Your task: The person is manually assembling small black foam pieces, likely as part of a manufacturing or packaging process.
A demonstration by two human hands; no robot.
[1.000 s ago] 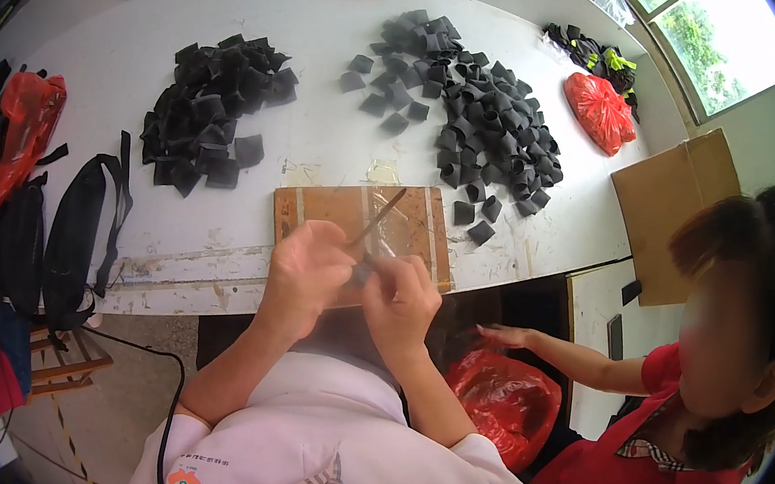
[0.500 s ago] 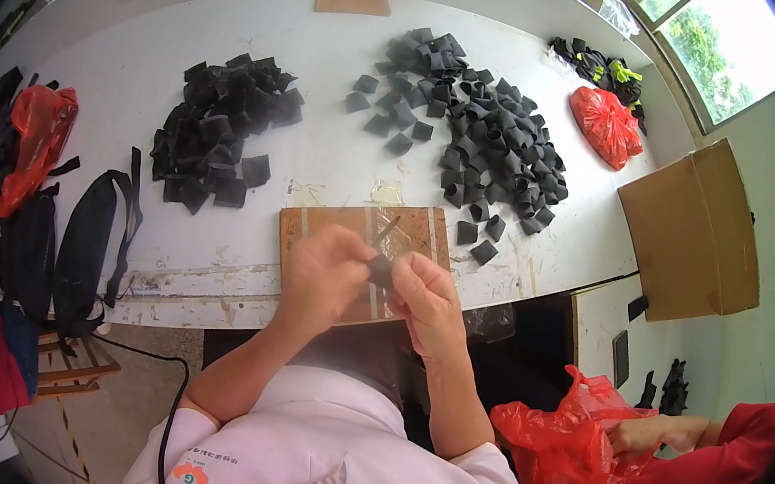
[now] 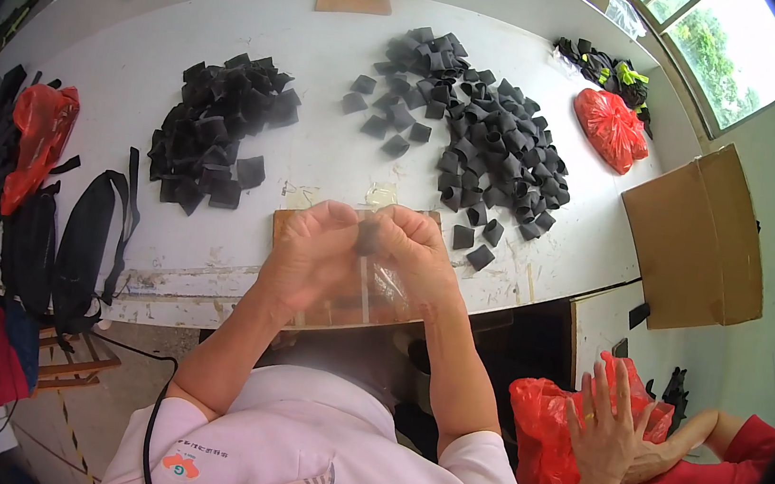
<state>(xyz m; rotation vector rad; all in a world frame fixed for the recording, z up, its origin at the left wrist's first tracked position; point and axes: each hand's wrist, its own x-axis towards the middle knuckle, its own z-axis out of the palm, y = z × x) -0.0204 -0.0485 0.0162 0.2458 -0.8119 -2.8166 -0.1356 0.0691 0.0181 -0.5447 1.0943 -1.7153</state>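
Observation:
Over a brown wooden board (image 3: 288,222), my left hand (image 3: 313,245) and my right hand (image 3: 413,251) meet at a small black fabric piece (image 3: 368,238). The fingers of both are pinched at its upper part; the left hand is smeared by motion. Clear tape crosses the board beneath them. Left of the board lies a heap of flat black fabric pieces (image 3: 214,131). To its right spreads a larger heap of black fabric loops (image 3: 504,145), curled into short tubes, with several loose ones close to the board.
Black straps and pouches (image 3: 89,246) and a red plastic bag (image 3: 41,140) lie at the left. A knotted red bag (image 3: 610,131) and a cardboard box (image 3: 693,241) are at the right. A co-worker's hands (image 3: 609,439) are beside another red bag (image 3: 539,422), lower right.
Both my hands have moved slightly away from me, still at the black piece. A thin pointed thing above it no longer shows. The co-worker's spread hand has appeared by the red bag.

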